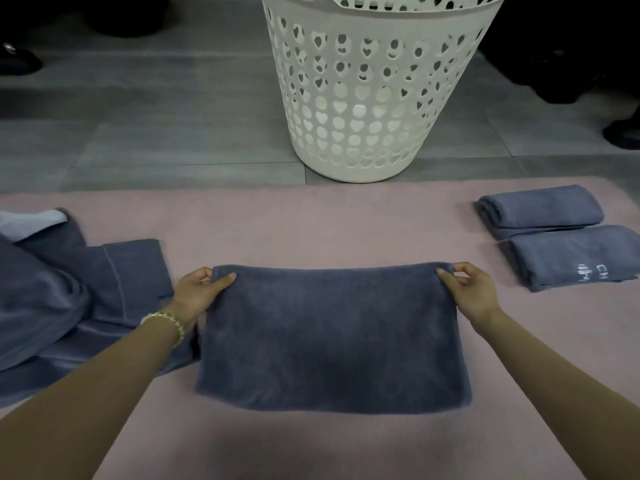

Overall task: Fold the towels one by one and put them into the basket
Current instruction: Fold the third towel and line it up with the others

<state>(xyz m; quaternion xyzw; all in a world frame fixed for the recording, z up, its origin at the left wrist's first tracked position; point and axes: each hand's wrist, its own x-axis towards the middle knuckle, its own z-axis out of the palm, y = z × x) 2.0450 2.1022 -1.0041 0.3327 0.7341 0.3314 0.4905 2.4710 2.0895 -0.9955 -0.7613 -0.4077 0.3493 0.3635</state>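
A dark blue-grey towel (332,337) lies folded into a wide rectangle on the pink mat (311,223) in front of me. My left hand (201,289) pinches its far left corner. Its far right corner is pinched by my right hand (467,289). The white plastic basket (367,109) with heart-shaped holes stands on the grey floor just beyond the mat, straight ahead. Two folded towels lie at the mat's right side, one (540,209) behind the other (575,258), the nearer showing white lettering. A heap of unfolded towels (65,296) lies at the left.
Grey floor tiles (156,126) stretch beyond the mat. Dark shoes (17,60) of other persons show at the far left, and more dark shapes (623,133) at the far right. A gold bracelet (166,320) is on my left wrist.
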